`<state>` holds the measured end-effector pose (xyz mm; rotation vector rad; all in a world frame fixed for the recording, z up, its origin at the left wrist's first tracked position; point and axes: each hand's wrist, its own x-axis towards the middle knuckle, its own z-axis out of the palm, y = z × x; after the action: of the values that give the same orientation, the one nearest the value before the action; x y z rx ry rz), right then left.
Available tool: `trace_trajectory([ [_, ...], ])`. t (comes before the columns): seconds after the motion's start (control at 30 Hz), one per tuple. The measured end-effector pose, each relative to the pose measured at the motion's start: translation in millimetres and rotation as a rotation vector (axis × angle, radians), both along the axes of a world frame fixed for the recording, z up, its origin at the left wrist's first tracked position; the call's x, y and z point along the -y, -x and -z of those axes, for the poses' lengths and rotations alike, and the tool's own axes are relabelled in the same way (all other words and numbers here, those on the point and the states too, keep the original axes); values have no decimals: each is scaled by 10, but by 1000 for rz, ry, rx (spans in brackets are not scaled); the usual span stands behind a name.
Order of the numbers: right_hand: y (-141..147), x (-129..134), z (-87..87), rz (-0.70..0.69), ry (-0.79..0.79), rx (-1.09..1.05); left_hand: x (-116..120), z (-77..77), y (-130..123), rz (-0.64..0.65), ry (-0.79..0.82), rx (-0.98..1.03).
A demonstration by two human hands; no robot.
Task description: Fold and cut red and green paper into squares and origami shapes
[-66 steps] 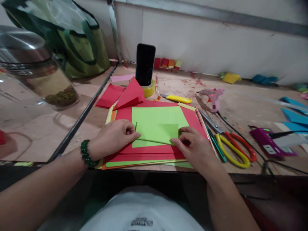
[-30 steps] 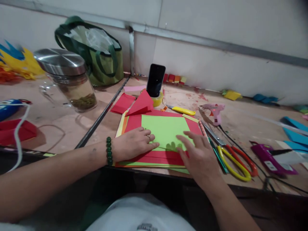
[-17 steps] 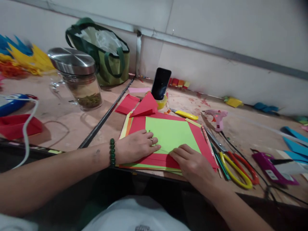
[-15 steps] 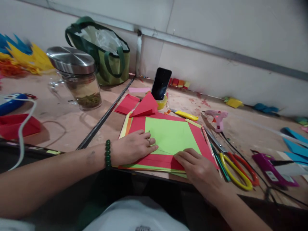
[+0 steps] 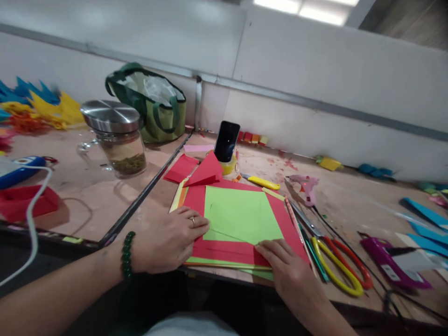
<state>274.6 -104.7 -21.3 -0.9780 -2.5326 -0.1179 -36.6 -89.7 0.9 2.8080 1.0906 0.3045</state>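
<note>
A light green sheet of paper (image 5: 241, 210) lies on top of a red sheet (image 5: 231, 252), with more coloured sheets stacked beneath. A thin slanting line, a crease or an edge, crosses the green sheet's lower part. My left hand (image 5: 171, 240), wearing a ring and a green bead bracelet (image 5: 128, 254), has its fingers together and bent at the green sheet's left edge. At the lower edge, the bent fingertips of my right hand (image 5: 287, 263) press on the paper. Both thumbs are mostly hidden. Behind the stack sit folded red paper pieces (image 5: 206, 170).
A yellow utility knife (image 5: 264, 182), pink glue gun (image 5: 306, 186), and scissors (image 5: 338, 266) with yellow and red handles lie to the right. A phone (image 5: 227, 141) stands at the back. Left are a lidded glass mug (image 5: 122, 151) and green bag (image 5: 164, 119).
My left hand has slid left and towards me, from on top of the green sheet to its left edge. My right hand stays at the lower edge. The camera view has tilted up.
</note>
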Motion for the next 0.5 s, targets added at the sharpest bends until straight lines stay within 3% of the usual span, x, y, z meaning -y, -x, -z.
trace_trajectory([
  [0.13, -4, -16, -61, 55, -9, -8, 51, -49, -28, -48, 15, 52],
  [0.33, 0, -64, -335, 107, -109, -107, 20, -146, -236, -78, 45, 15],
  [0.5, 156, -99, -286, 116, 9, -141, 34, -50, -442, -50, 50, 41],
])
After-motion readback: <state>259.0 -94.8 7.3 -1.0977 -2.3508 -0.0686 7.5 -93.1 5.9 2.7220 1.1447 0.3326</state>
